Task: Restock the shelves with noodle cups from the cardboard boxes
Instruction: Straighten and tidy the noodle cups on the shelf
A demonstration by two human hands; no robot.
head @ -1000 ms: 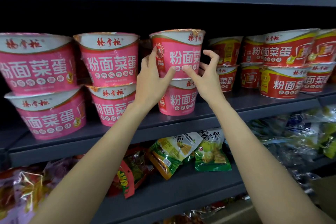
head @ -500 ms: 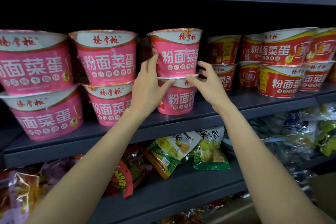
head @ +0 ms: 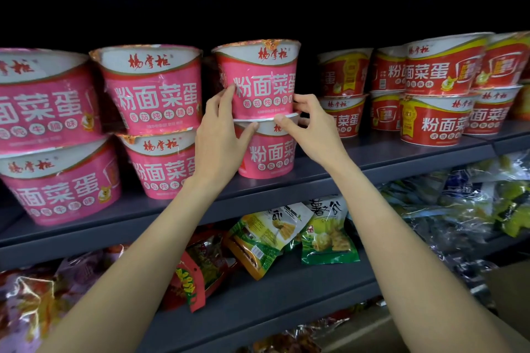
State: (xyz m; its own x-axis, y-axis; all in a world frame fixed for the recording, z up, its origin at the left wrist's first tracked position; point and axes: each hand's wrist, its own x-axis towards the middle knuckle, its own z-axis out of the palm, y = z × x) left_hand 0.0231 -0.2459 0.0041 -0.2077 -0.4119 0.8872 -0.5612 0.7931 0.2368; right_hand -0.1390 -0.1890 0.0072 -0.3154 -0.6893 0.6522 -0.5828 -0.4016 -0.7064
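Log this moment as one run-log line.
phase: stacking | left hand and right hand: on top pink cup | seated on lower pink cup

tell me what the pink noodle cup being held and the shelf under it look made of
Top pink noodle cup: probably paper or foam under glossy shrink film; the wrap wrinkles and glints at the rim. Shelf: looks like painted metal, matte dark grey, with a thin folded front edge.
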